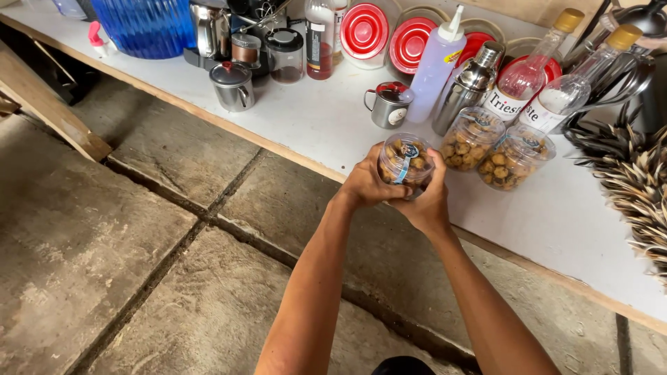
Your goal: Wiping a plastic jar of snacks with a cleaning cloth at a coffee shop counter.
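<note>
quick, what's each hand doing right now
Left hand: closed around the clear plastic jar of cookies.
Right hand: closed on the same jar from the other side.

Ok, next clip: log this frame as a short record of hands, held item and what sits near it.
left hand: grips the side of the clear jar
right hand: grips the same jar from the other side
clear jar: round, clear lid, brown snack pieces inside, held at the edge of the white counter
nearby: two similar jars on the counter, a small metal mug behind
floor: stone slabs
</note>
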